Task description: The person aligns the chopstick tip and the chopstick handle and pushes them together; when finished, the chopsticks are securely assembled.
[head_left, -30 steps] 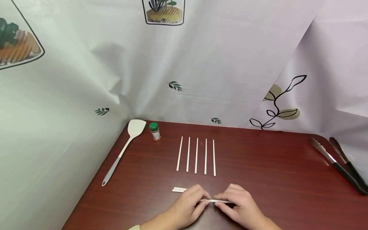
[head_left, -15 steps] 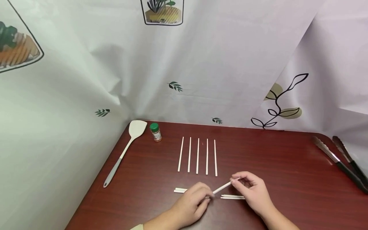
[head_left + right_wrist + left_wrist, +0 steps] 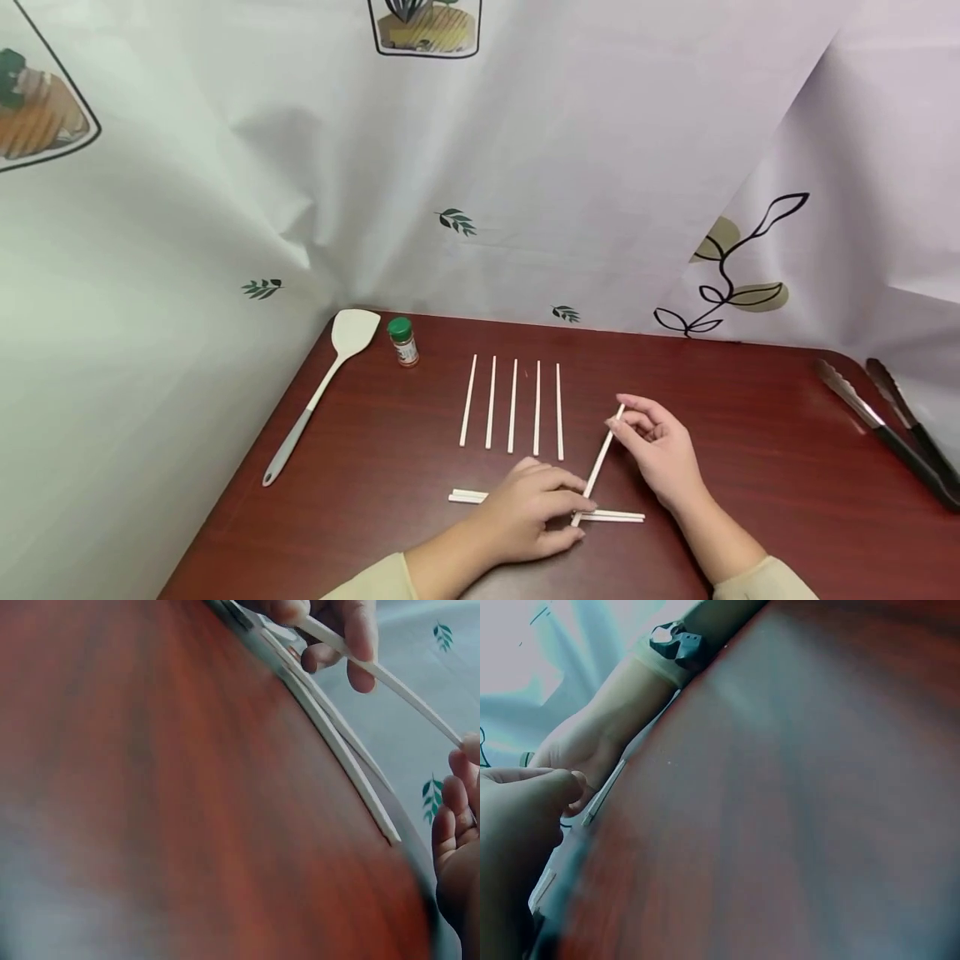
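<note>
Chopstick (image 3: pixel 602 458) turned, left hand (image 3: pixel 532 512), right hand (image 3: pixel 660 450) pinching it, dark device (image 3: pixel 679 645) in left wrist view only

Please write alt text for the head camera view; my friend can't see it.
A white chopstick slants between a person's left-hand grip and right-hand grip over a red-brown table. Beyond, five chopsticks lie in a row; spatula and green-capped jar left, tongs right.

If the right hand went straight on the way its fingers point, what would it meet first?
Probably the rightmost white stick in the row of five, though how high the right hand is above the table is unclear.
</note>
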`<action>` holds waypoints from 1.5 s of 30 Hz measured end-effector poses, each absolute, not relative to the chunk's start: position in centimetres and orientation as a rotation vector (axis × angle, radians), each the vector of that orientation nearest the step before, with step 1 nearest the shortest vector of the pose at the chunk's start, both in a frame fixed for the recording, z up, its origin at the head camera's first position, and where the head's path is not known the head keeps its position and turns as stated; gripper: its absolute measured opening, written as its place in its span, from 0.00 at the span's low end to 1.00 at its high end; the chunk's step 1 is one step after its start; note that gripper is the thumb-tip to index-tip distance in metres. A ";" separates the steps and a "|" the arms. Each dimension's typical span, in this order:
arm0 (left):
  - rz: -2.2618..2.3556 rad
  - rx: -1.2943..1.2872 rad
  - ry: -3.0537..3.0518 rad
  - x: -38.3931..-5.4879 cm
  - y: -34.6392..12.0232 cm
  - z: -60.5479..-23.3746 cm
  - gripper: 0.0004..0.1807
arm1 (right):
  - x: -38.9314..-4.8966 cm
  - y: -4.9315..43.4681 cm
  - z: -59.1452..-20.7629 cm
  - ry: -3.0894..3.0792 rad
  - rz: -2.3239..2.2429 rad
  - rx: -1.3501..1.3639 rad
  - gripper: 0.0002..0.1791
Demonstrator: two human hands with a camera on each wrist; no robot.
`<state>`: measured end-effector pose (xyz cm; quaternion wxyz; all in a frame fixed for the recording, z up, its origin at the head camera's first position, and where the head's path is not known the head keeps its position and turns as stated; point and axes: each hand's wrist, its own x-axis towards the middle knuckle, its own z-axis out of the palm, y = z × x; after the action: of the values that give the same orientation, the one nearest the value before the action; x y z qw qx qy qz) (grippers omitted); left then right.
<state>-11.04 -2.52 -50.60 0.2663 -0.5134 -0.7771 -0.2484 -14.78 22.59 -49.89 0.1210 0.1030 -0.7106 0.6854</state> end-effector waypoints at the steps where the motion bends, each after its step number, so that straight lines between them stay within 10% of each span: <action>1: -0.660 -1.372 -2.111 -11.2 -2.2 -50.6 0.17 | -15.2 22.7 -49.9 -2.093 1.983 0.307 0.23; 27: -0.317 -1.049 -2.478 -13.4 1.2 -50.4 0.18 | -20.2 20.8 -49.5 -2.884 0.805 0.426 0.39; 45: -0.201 -0.937 -2.536 -13.8 1.9 -50.2 0.18 | -20.2 21.3 -50.0 -2.840 0.836 0.365 0.27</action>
<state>-13.84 1.90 -50.24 0.2137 -0.3376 -0.9139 -0.0724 -20.20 21.26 -50.00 0.0790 0.1221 -0.9491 0.2795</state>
